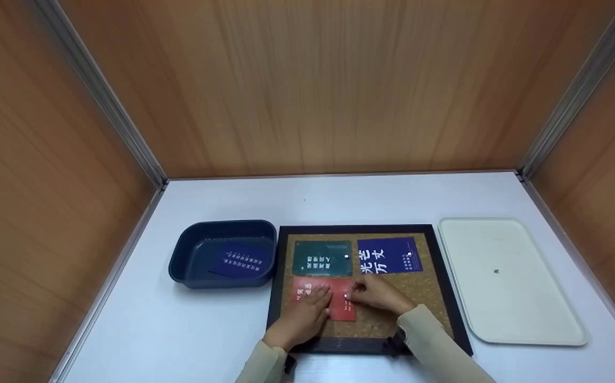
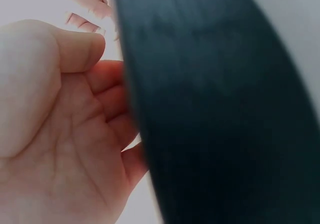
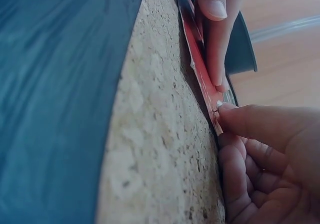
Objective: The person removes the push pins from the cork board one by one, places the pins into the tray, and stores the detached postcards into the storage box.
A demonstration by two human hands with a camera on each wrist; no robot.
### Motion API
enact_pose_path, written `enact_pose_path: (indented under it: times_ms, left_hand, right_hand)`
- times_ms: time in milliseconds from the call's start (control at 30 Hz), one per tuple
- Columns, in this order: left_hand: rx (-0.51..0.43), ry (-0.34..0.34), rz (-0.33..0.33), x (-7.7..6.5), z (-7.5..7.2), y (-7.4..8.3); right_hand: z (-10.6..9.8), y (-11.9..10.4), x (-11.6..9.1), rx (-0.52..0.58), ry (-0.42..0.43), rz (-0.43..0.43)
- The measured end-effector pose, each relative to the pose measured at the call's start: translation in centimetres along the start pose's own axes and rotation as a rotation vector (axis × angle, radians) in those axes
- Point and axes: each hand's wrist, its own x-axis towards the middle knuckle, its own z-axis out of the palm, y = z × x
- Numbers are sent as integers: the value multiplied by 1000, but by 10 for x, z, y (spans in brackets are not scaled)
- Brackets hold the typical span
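A red card [image 1: 343, 311] with white writing lies on a black-framed cork board [image 1: 387, 322]. My left hand [image 1: 305, 314] rests on the card's left part with its fingers extended, pressing it against the cork. At the card's right part, my right hand [image 1: 379, 294] holds a small white push pin [image 3: 219, 104] between thumb and fingers, its other fingers curled. How deep the pin's tip sits cannot be made out. Above the red card are a green card [image 1: 334, 250] and a purple card [image 1: 395, 250], each with a small white pin head. Much of the left wrist view is the dark frame [image 2: 215, 109].
Left of the board stands a dark blue bin [image 1: 180, 266] with a purple card [image 1: 241, 260] inside. A pale tray [image 1: 515, 303] lies to the right, bearing a tiny dark mark. Wooden panels [image 1: 307, 96] enclose the white table [image 1: 190, 340] at the back and sides.
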Motion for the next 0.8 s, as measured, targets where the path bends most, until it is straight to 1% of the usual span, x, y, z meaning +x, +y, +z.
enact_pose_path:
  times_ms: [200,533,700,800]
  left_hand:
    - [-13,-2,-5,0,0,1]
    - [-20,1,3,-2,-1,-1]
    - [-10,14,17,-1,0,-1]
    - [-9,8,18,-1,0,-2]
  right_hand:
    - [0,-2,0,-16,3,-5]
    - [2,-4,-1,-16,-8,11]
    - [3,-3,0,-22,-8,6]
    - [4,-2,0,-26,-9,5]
